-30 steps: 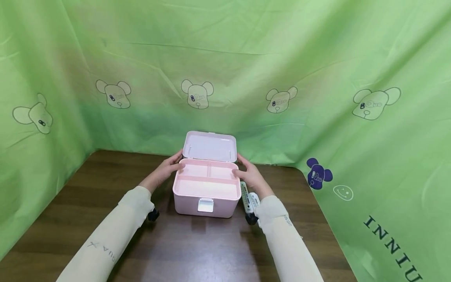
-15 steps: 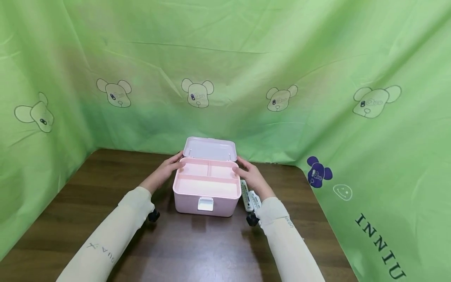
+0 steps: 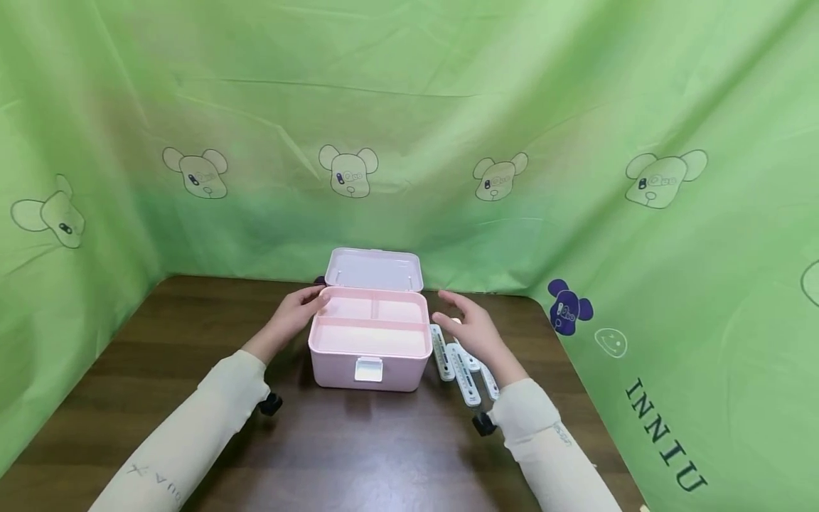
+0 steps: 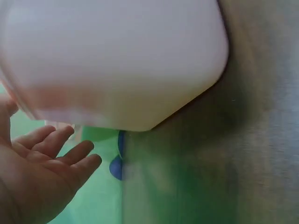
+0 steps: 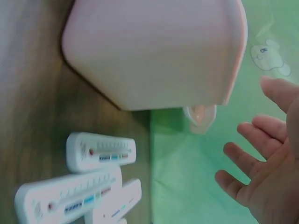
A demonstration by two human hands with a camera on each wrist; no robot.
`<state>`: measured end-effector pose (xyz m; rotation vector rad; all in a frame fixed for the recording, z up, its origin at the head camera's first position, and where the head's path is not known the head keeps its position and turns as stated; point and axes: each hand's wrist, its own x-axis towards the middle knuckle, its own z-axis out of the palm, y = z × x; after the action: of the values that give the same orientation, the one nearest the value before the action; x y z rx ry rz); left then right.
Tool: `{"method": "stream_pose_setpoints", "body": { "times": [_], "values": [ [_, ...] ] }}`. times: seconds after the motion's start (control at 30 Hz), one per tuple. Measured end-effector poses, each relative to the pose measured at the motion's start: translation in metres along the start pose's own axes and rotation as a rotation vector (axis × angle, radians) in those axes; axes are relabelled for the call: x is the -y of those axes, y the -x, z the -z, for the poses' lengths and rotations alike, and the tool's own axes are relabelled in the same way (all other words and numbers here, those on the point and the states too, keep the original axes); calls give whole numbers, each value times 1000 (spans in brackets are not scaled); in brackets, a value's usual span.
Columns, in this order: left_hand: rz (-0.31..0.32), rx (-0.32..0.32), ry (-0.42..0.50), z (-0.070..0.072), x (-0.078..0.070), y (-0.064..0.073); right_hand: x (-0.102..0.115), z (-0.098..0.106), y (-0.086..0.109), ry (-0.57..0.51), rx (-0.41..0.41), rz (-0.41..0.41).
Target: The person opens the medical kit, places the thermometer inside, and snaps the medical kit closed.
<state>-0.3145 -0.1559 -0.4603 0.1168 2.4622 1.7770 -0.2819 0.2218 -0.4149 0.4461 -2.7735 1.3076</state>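
A pink storage box [image 3: 365, 373] stands on the table, its lid [image 3: 374, 270] tipped back. Inside its top sits a pink tray [image 3: 374, 337] with one long front compartment and two smaller ones behind. My left hand [image 3: 289, 317] is at the box's back left, thumb at the rim; in the left wrist view its other fingers [image 4: 56, 140] extend loosely beside the wall. To the right, my right hand [image 3: 476, 333] is apart from the box, fingers spread and holding nothing. Beneath it lie several white thermometers [image 3: 463, 375], partly hidden by the hand and overlapping in the right wrist view.
The brown wooden table [image 3: 358, 455] ends at the back against a green curtain [image 3: 256, 107] printed with bear heads. A black wrist mount [image 3: 484, 424] hangs under the right sleeve, another mount [image 3: 271, 404] under the left.
The lid has tilted farther back. My right hand has come off the box's rim and moved right over the thermometers, while my left hand has stayed at the left rim.
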Motion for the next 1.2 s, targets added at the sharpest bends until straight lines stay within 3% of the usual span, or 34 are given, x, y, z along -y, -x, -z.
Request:
{"method": "stream_pose_setpoints", "body": {
  "times": [0.27,0.5,0.6,0.8,1.2],
  "values": [
    [-86,42,-58,5,6,35,-12,16,44,166,-145,83],
    [-189,78,-137,4,4,61,-27,17,76,276,-208,100],
    [-203,78,-190,1,3,69,-33,17,86,295,-217,76],
    [-201,12,-273,-6,4,81,-46,18,98,320,-209,0],
    [-198,-59,-160,-14,10,89,-73,15,109,404,-161,-165]
  ]
}}
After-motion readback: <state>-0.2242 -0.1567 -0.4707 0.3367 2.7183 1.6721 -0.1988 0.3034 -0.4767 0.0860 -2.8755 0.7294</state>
